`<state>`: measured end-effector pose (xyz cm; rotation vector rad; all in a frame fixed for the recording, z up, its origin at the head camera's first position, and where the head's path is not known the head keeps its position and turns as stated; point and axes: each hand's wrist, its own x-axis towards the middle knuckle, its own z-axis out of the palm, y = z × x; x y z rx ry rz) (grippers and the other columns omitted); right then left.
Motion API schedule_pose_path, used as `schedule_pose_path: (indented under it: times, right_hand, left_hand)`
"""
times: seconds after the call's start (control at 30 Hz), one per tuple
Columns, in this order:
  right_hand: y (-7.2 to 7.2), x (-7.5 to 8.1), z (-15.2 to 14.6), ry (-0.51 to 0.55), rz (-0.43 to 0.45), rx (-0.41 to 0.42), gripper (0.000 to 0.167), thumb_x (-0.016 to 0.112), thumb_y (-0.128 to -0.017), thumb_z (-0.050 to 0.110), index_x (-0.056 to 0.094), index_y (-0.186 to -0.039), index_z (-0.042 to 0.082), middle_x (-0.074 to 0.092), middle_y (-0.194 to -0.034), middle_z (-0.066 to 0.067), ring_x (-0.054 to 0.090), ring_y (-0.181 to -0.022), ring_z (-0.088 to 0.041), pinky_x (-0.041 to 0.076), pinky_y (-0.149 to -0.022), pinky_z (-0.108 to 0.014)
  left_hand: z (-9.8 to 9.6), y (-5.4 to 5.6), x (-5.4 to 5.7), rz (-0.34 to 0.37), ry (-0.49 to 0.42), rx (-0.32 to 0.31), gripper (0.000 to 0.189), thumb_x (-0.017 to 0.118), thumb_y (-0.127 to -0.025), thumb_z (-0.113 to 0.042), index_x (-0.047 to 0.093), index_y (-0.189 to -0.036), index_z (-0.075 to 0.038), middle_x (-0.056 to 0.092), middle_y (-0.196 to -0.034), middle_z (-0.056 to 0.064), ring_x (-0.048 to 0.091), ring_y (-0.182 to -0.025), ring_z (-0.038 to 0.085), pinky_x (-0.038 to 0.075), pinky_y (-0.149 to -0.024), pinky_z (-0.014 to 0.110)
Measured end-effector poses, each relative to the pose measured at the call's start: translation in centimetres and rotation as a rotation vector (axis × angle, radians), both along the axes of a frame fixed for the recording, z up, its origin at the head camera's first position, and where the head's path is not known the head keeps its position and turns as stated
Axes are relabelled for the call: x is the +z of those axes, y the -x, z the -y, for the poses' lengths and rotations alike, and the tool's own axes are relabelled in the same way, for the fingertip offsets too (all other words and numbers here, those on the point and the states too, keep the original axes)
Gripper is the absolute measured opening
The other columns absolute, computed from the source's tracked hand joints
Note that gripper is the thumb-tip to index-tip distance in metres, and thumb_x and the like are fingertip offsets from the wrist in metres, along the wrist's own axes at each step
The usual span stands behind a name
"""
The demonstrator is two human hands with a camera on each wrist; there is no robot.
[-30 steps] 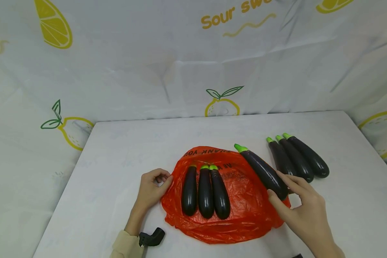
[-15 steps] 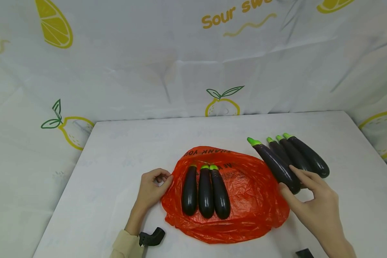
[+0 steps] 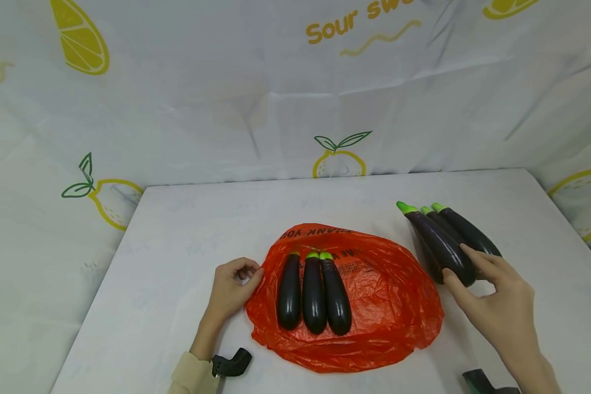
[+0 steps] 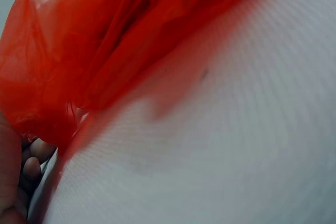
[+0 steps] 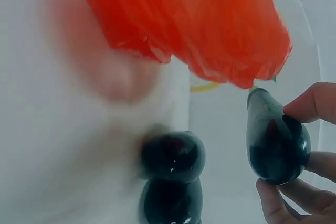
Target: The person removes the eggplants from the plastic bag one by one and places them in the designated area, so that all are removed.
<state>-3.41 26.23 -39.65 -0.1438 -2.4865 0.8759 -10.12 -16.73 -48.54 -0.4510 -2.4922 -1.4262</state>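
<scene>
My right hand (image 3: pixel 502 301) holds an eggplant (image 3: pixel 440 243) by its thick end, thumb on one side and fingers on the other. In the right wrist view this held eggplant (image 5: pixel 278 145) hangs above the table, apart from the two eggplant ends (image 5: pixel 172 156) seen lower down. From the head it overlaps a row of eggplants (image 3: pixel 473 232) on the table, partly hiding them. My left hand (image 3: pixel 231 287) pinches the left edge of a red plastic bag (image 3: pixel 379 295) laid flat. Three eggplants (image 3: pixel 314 295) lie side by side on the bag, green stems pointing away.
The white table (image 3: pixel 177 235) ends at the back against a hanging sheet (image 3: pixel 202 109) printed with lemons. Black wrist devices show near the left wrist (image 3: pixel 232 362) and below the right hand (image 3: pixel 487 383).
My right hand has carried the eggplant rightward, from over the bag's right edge to over the row of eggplants. My left hand and the bag stay where they were.
</scene>
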Motion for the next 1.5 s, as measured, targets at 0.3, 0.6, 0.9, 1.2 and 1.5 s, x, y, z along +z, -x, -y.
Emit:
schedule_pose_path:
  times: [0.3,0.6,0.9,1.2,1.5]
  right_hand:
    - [0.8,-0.1,-1.6,0.016,-0.036,0.002,0.049,0.082,-0.073,-0.001,0.07,-0.121,-0.007,0.068,-0.111,-0.031,0.039,-0.081,0.029,0.03,-0.076,0.006]
    - [1.7,-0.1,-3.2,0.015,-0.046,-0.017,0.049,0.079,-0.076,0.0,0.068,-0.122,-0.008,0.068,-0.112,-0.033,0.038,-0.081,0.026,0.029,-0.076,0.005]
    - [2.9,-0.7,-5.5,0.023,-0.052,-0.074,0.048,0.078,-0.076,0.0,0.069,-0.123,-0.007,0.074,-0.109,-0.002,0.039,-0.085,0.029,0.029,-0.078,0.005]
    - [4.0,-1.1,-8.1,0.06,-0.063,-0.123,0.047,0.074,-0.078,0.002,0.068,-0.123,-0.008,0.051,-0.095,0.043,0.041,-0.083,0.03,0.03,-0.077,0.006]
    - [5.0,-1.2,-10.3,0.005,0.124,-0.157,0.052,0.071,-0.085,0.011,0.061,-0.133,-0.009,0.062,-0.119,-0.042,0.027,-0.076,0.032,0.025,-0.068,0.003]
  left_hand:
    - [-0.1,0.0,0.0,0.018,-0.009,0.005,0.009,0.078,-0.085,-0.006,0.075,-0.085,-0.015,0.07,-0.074,-0.002,0.053,-0.068,0.005,0.048,-0.063,0.023]
    - [-0.1,0.1,0.0,0.006,-0.016,-0.006,0.009,0.077,-0.086,-0.006,0.075,-0.086,-0.015,0.07,-0.074,-0.002,0.054,-0.068,0.005,0.048,-0.063,0.022]
    - [-0.1,0.1,-0.2,-0.009,-0.011,-0.007,0.01,0.077,-0.085,-0.005,0.075,-0.086,-0.015,0.071,-0.074,-0.002,0.054,-0.068,0.004,0.049,-0.063,0.022]
    - [-0.1,0.1,0.1,-0.008,-0.011,-0.016,0.01,0.077,-0.086,-0.006,0.075,-0.086,-0.015,0.07,-0.074,-0.001,0.054,-0.069,0.004,0.049,-0.063,0.022]
    - [-0.1,0.0,0.1,0.005,-0.013,-0.012,0.009,0.077,-0.086,-0.006,0.075,-0.087,-0.015,0.07,-0.074,-0.001,0.054,-0.069,0.004,0.049,-0.063,0.022]
